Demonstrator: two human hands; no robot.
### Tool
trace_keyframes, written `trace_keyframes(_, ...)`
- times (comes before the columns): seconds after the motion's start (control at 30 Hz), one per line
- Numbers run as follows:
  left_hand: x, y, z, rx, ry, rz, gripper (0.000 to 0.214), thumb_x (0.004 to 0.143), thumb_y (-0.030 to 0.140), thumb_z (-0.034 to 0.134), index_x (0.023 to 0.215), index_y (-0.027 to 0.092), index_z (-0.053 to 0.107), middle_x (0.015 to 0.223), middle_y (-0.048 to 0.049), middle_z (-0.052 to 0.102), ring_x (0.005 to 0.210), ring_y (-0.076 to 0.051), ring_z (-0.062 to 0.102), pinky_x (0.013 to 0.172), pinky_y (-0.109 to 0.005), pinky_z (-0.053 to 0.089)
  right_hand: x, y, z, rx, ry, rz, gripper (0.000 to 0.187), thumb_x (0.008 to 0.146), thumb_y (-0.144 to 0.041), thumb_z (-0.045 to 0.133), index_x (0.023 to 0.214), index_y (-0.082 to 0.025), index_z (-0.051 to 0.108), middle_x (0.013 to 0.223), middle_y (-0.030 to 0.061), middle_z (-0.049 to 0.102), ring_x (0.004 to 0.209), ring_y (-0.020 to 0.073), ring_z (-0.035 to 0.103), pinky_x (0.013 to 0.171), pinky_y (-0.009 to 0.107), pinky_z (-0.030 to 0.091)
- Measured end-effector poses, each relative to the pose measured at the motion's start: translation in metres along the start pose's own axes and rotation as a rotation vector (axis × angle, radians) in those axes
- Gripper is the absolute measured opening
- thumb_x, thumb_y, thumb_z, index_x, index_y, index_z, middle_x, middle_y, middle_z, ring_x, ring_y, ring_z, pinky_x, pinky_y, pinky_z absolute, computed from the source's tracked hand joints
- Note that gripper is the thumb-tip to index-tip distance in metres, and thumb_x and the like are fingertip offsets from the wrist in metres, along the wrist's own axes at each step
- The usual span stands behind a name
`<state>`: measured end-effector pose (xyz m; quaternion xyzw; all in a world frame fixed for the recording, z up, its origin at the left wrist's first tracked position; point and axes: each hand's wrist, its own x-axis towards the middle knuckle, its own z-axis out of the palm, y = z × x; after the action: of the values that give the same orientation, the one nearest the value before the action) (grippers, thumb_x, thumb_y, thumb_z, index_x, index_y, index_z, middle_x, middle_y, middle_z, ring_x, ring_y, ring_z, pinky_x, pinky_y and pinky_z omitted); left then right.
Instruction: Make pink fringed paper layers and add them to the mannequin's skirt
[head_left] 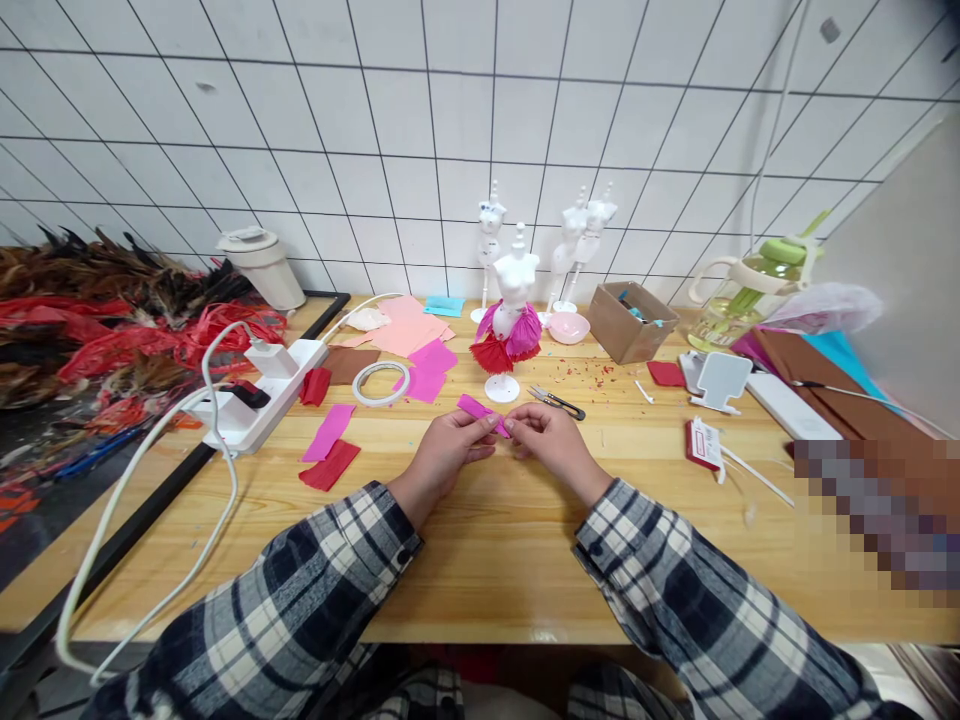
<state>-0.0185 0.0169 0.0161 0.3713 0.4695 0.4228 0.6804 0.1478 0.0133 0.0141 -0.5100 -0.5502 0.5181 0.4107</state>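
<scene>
A small strip of magenta crepe paper (475, 407) is pinched between both hands above the table's middle. My left hand (450, 450) is closed on its left part, thumb on top. At its right end the fingertips of my right hand (555, 440) are pressed together on it. Just beyond stands a small white dress-form mannequin (516, 275) with a skirt (504, 345) of red and magenta crepe paper. Small thread snips (556, 402) lie beyond my right hand. Left of my left hand are a magenta paper piece (328, 433) and a red one (330, 466).
A roll of white tape (381, 384), pink paper sheets (409, 327) and a power strip (281, 395) with cables lie left. More mannequins (491, 225), a pink bowl (568, 328) and a cardboard box (628, 325) stand behind. A bottle (757, 290) and phone stand (721, 380) are right.
</scene>
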Motion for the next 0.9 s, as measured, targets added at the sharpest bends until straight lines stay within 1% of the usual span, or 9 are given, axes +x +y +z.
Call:
trace_keyframes(0.1,0.001,0.002,-0.001,0.028,0.037,0.041,0.041,0.055,0.043,0.088,0.076,0.013,0.071,0.074,-0.0023,0.066,0.065,-0.009,0.056,0.067,-0.024,0.051,0.001,0.001,0.001,0.009,-0.016,0.003,0.027,0.071,-0.044,0.069,0.079,-0.019,0.063,0.071,0.0019,0.066,0.057,0.0129,0.057,0.051,0.026,0.051)
trace_keyframes(0.2,0.001,0.005,-0.001,0.046,0.065,0.074,0.042,0.055,0.043,0.088,0.079,0.013,0.070,0.075,-0.0014,0.065,0.063,-0.008,0.055,0.059,-0.021,0.048,0.000,0.000,-0.001,-0.138,0.078,-0.066,0.019,0.076,-0.037,0.065,0.080,-0.019,0.063,0.071,0.0024,0.066,0.060,0.0139,0.058,0.055,0.026,0.049)
trace_keyframes(0.27,-0.001,0.006,-0.001,0.051,0.057,0.035,0.043,0.058,0.045,0.087,0.080,0.013,0.070,0.078,-0.0025,0.066,0.060,-0.007,0.056,0.051,-0.018,0.043,-0.002,-0.003,-0.004,-0.391,0.191,-0.174,0.012,0.080,-0.031,0.061,0.078,-0.020,0.063,0.071,0.0023,0.066,0.063,0.0146,0.058,0.060,0.027,0.047)
trace_keyframes(0.37,-0.006,0.007,0.001,0.078,-0.055,-0.142,0.046,0.061,0.050,0.085,0.084,0.012,0.072,0.087,-0.0081,0.070,0.063,-0.009,0.063,0.046,-0.015,0.037,-0.008,-0.008,-0.009,-0.872,0.287,-0.392,0.012,0.086,-0.026,0.056,0.078,-0.020,0.064,0.077,0.0054,0.066,0.076,0.0180,0.058,0.069,0.029,0.042)
trace_keyframes(0.5,-0.009,0.006,0.006,0.046,-0.128,-0.167,0.047,0.063,0.052,0.083,0.086,0.013,0.073,0.096,-0.0109,0.073,0.076,-0.015,0.069,0.051,-0.017,0.041,-0.017,-0.014,-0.008,-1.202,0.167,-0.553,0.022,0.095,-0.025,0.048,0.081,-0.020,0.065,0.081,0.0096,0.065,0.080,0.0201,0.054,0.069,0.031,0.035)
trace_keyframes(0.63,-0.007,0.006,0.005,0.002,-0.065,-0.130,0.043,0.059,0.047,0.087,0.078,0.012,0.070,0.081,-0.0077,0.073,0.074,-0.016,0.069,0.064,-0.023,0.049,-0.023,-0.016,0.001,-1.271,0.046,-0.618,0.030,0.100,-0.026,0.038,0.091,-0.022,0.067,0.080,0.0092,0.063,0.077,0.0199,0.051,0.065,0.032,0.031)
trace_keyframes(0.73,-0.005,0.005,0.001,-0.012,-0.050,-0.112,0.043,0.056,0.046,0.088,0.076,0.012,0.071,0.080,-0.0088,0.074,0.075,-0.017,0.070,0.069,-0.025,0.050,-0.025,-0.017,0.003,-1.261,0.050,-0.618,0.032,0.100,-0.026,0.037,0.091,-0.023,0.067,0.079,0.0087,0.063,0.078,0.0192,0.052,0.067,0.031,0.033)
trace_keyframes(0.8,-0.003,0.006,-0.002,-0.010,-0.036,-0.078,0.044,0.058,0.047,0.087,0.081,0.012,0.073,0.085,-0.0104,0.075,0.076,-0.017,0.070,0.069,-0.025,0.050,-0.023,-0.016,0.003,-1.168,0.108,-0.587,0.026,0.098,-0.030,0.044,0.092,-0.022,0.067,0.083,0.0087,0.064,0.082,0.0190,0.054,0.069,0.030,0.036)
trace_keyframes(0.9,-0.001,0.007,-0.006,0.019,0.005,-0.040,0.045,0.057,0.047,0.087,0.083,0.013,0.075,0.089,-0.0113,0.075,0.078,-0.017,0.070,0.067,-0.024,0.049,-0.015,-0.010,-0.001,-0.812,0.205,-0.444,0.021,0.089,-0.035,0.055,0.101,-0.020,0.066,0.083,0.0052,0.064,0.074,0.0168,0.056,0.067,0.028,0.040)
